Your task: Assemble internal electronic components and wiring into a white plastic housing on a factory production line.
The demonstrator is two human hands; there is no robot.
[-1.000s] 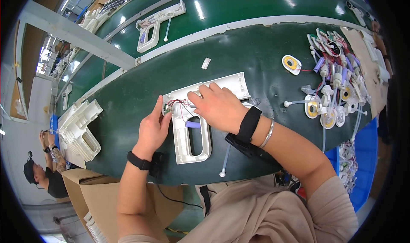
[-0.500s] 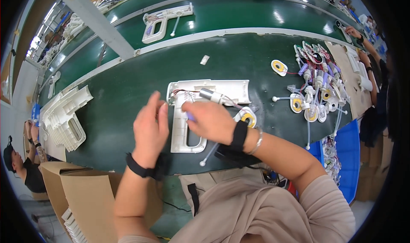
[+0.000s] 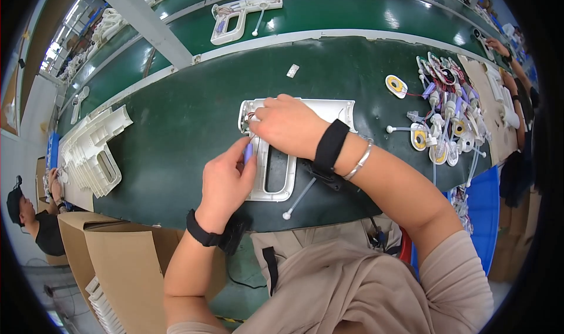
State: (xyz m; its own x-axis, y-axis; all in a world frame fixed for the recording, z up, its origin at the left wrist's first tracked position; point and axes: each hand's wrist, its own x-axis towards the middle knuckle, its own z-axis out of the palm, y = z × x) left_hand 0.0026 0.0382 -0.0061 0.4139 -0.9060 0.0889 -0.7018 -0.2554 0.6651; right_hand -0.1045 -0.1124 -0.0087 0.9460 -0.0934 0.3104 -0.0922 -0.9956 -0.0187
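A white plastic housing half (image 3: 289,175) with a looped handle lies on the green bench in front of me. My left hand (image 3: 226,178) pinches a small purple cylinder, apparently a battery cell (image 3: 248,152), at the housing's left side. Above it my right hand (image 3: 288,125) reaches over the housing, fingers closed at its upper left corner near thin dark red wires (image 3: 251,115). What those fingertips hold is hidden. The motor and part of the housing's inside are covered by this hand. A thin white tube with a ball end (image 3: 299,199) sticks out beside the handle.
Stacked white housing halves (image 3: 97,158) stand at left. A heap of wired parts (image 3: 449,113) lies at right, above a blue bin (image 3: 489,210). A small white piece (image 3: 292,71) is farther back. A filled housing (image 3: 244,18) rests on the conveyor; a cardboard box (image 3: 126,263) is lower left.
My left hand has moved right and now holds the purple cell, which was at my right hand. My right hand has shifted up over the housing. The whole view has shifted slightly.
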